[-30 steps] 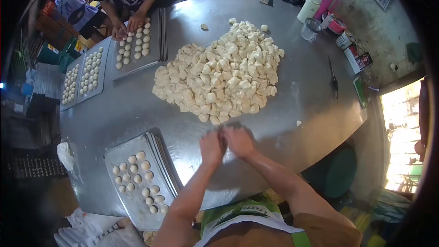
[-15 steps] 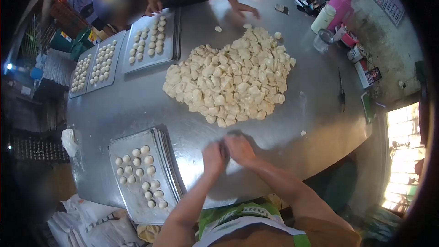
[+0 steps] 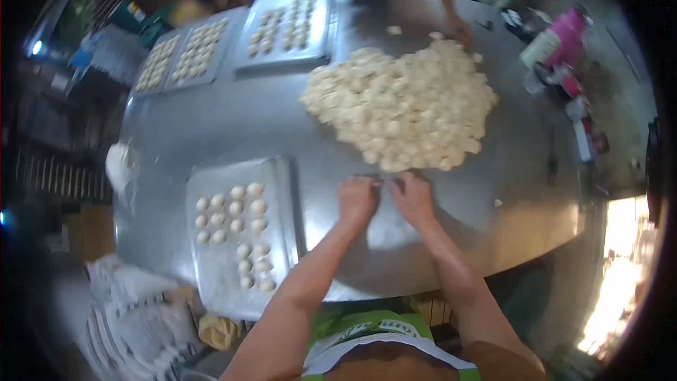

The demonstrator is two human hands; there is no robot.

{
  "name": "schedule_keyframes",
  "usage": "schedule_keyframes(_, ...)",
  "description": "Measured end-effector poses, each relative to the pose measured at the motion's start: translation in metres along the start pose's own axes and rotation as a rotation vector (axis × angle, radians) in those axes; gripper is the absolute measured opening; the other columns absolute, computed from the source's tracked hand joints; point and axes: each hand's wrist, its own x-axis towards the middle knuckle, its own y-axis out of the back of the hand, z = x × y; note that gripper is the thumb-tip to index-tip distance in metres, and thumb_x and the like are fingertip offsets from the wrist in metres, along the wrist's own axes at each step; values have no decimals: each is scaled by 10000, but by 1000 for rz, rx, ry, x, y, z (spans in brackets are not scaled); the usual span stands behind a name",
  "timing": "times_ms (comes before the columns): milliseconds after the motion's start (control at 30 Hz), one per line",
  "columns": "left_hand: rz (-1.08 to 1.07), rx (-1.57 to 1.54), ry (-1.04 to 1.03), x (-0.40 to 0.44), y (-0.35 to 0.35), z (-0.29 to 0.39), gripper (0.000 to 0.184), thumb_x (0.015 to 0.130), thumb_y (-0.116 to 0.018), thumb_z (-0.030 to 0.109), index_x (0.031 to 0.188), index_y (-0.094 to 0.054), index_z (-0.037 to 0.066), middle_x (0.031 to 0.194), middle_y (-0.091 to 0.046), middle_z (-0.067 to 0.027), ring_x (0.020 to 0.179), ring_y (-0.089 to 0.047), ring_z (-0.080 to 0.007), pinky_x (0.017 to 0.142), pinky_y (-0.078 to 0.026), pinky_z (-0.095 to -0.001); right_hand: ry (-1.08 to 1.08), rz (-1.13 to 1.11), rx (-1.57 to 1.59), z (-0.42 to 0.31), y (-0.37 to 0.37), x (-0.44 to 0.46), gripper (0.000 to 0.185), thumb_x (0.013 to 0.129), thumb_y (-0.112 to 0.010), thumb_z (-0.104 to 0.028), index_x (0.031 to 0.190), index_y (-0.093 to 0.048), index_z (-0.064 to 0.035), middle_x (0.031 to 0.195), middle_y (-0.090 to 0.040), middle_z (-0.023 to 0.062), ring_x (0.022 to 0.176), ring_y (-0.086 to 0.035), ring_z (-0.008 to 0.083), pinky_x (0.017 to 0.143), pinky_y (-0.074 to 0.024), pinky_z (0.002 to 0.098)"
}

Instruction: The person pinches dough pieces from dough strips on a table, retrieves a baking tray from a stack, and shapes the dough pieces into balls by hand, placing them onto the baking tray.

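Observation:
A large heap of pale dough pieces (image 3: 405, 102) covers the middle of the metal table (image 3: 211, 127). Just below its near edge, my left hand (image 3: 358, 199) is curled, fingers bent, and what lies under it is hidden. Close beside it on the right, my right hand (image 3: 411, 197) is also curled near the tabletop, with a narrow gap between the two. Whether either holds dough cannot be made out. Left of my forearms, a near tray (image 3: 218, 279) on a stack of trays bears several round dough balls (image 3: 237, 225) in rows.
More trays of dough balls (image 3: 197, 51) lie at the far left. Across the table, a co-worker's hand (image 3: 458, 30) touches the heap's far edge. A pink flask (image 3: 566, 32) and jars stand at the right. A white plastic bag (image 3: 118, 166) lies on the left edge.
The view has swung, shifting the table's contents rightward. My hands have moved apart slightly. The co-worker's hand has gone from the far tray to the heap.

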Motion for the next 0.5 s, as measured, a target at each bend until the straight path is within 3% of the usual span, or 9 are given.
schedule_keyframes(100,23,-198,-194,-60,25,-27,184,823,-675,117,987,-645,39,1109,-605,-179,1001,-572,-357,875,-469,-476,145,-47,-76,-13,29,-48,233,815,-715,-109,1007,-633,-8,907,-637,204,911,-622,404,840,-505,460)
schedule_keyframes(133,36,-187,-154,-83,42,-39,184,823,-675,117,987,-645,39,1109,-605,-179,1001,-572,-357,875,-469,-476,175,10,-110,-24,28,-61,244,806,-699,-75,1030,-639,0,929,-634,212,937,-622,401,850,-506,458)
schedule_keyframes(200,-147,-420,-123,-125,75,-49,246,803,-651,21,1049,-630,27,1164,-585,-197,1067,-559,-389,953,-468,-459,174,-40,-62,-54,8,-71,257,796,-693,-60,1040,-643,3,942,-633,214,958,-618,399,863,-501,454)
schedule_keyframes(267,-76,-520,-83,-169,118,-68,260,806,-645,6,1063,-624,31,1176,-586,-197,1093,-556,-402,964,-468,-458,111,-82,11,-89,-8,-83,288,776,-681,-29,1060,-650,9,968,-631,219,1000,-610,396,891,-493,444)
schedule_keyframes(300,-10,-614,-60,-187,144,-83,274,808,-639,-9,1078,-617,34,1187,-588,-197,1119,-553,-416,974,-467,-456,177,-90,83,-121,-23,-89,283,765,-691,-36,1045,-660,-5,978,-647,194,1016,-608,383,900,-478,448)
schedule_keyframes(367,37,-416,48,-221,201,-117,260,811,-644,-23,1063,-610,30,1201,-589,-202,1141,-554,-424,986,-468,-452,341,-155,107,-203,-51,-101,271,749,-718,-66,1017,-681,-43,980,-671,139,1032,-610,346,905,-444,448)
schedule_keyframes(500,358,-201,242,-250,278,-183,267,820,-676,-31,1077,-620,15,1094,-606,-189,1083,-571,-393,948,-482,-454,651,-207,62,-319,-112,-115,281,716,-780,-159,982,-708,-106,909,-665,47,991,-619,257,900,-375,418)
